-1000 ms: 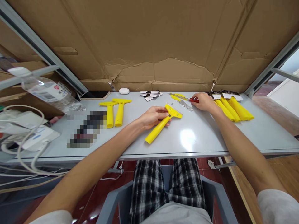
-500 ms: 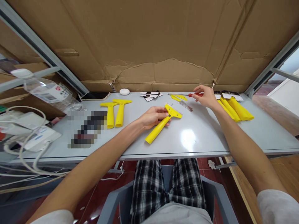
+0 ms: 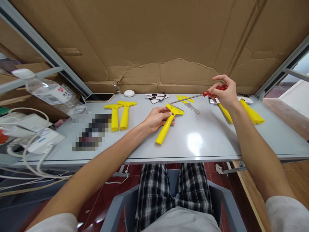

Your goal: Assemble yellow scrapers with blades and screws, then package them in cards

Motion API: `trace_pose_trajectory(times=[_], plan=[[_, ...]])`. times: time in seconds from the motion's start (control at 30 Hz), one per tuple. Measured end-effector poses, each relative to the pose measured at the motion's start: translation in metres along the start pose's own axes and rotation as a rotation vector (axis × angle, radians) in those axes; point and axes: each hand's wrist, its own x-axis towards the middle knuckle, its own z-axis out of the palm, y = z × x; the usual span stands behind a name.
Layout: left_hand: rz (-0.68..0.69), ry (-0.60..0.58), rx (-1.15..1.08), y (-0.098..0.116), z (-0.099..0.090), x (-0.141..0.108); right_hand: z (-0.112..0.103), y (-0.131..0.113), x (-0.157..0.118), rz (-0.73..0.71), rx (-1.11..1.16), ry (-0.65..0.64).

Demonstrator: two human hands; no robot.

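Observation:
My left hand (image 3: 158, 120) is closed round the neck of a yellow scraper (image 3: 164, 130), whose head points away from me. A red-handled screwdriver (image 3: 188, 98) is in my right hand (image 3: 225, 91), raised above the table, its shaft slanting left with the tip close to the scraper's head. Behind the scraper lie thin yellow pieces (image 3: 185, 99) and a clear strip with blades (image 3: 192, 108). Two more yellow scrapers (image 3: 125, 115) rest left of my left hand. Yellow handles (image 3: 251, 112) lie to the right, partly hidden by my right hand and forearm.
A phone (image 3: 99, 97), a white oval object (image 3: 129, 93) and black-and-white cards (image 3: 156, 97) lie along the grey table's (image 3: 217, 141) back edge, before a cardboard wall (image 3: 164, 42). At left are a plastic bottle (image 3: 53, 93) and white cables (image 3: 36, 138).
My right hand has lifted the screwdriver and moved right, and its tip now reaches near the scraper's head. The scraper in my left hand has turned slightly more upright and shifted a little.

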Motion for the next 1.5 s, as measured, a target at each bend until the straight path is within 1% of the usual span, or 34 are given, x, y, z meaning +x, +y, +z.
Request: trace_pose_trajectory(times=[0.13, 0.37, 0.6, 0.7, 0.9, 0.97, 1.07, 1.13, 1.2, 1.3, 1.37, 1.5], plan=[[-0.001, 0.006, 0.006, 0.001, 0.001, -0.001, 0.000, -0.004, -0.002, -0.017, -0.024, -0.033], [-0.004, 0.003, 0.018, 0.004, 0.002, -0.003, -0.004, -0.006, 0.002, 0.012, -0.091, -0.007], [-0.009, 0.004, 0.019, 0.003, 0.001, -0.002, -0.001, -0.014, -0.003, 0.033, -0.030, -0.001], [-0.009, 0.004, 0.017, 0.003, 0.001, -0.002, -0.001, -0.013, -0.003, 0.022, -0.016, -0.001], [0.004, 0.015, 0.042, 0.002, 0.004, -0.003, -0.003, -0.009, -0.001, -0.025, -0.120, -0.017], [0.012, 0.030, 0.051, 0.002, 0.005, -0.005, -0.003, -0.013, -0.004, -0.036, -0.153, -0.024], [0.018, 0.066, 0.056, 0.002, 0.008, -0.006, -0.003, -0.026, -0.012, -0.052, -0.208, -0.045], [0.016, 0.085, 0.050, 0.002, 0.009, -0.006, -0.001, -0.035, -0.017, -0.080, -0.223, -0.060], [0.017, 0.090, 0.044, 0.002, 0.009, -0.005, 0.002, -0.042, -0.020, -0.140, -0.205, -0.053], [0.020, 0.089, 0.049, 0.002, 0.009, -0.004, 0.009, -0.046, -0.022, -0.272, -0.165, 0.014], [0.014, 0.091, 0.060, 0.002, 0.010, -0.004, 0.013, -0.046, -0.022, -0.334, -0.146, 0.055], [0.008, 0.091, 0.070, 0.002, 0.010, -0.004, 0.020, -0.050, -0.025, -0.343, -0.129, 0.071]])
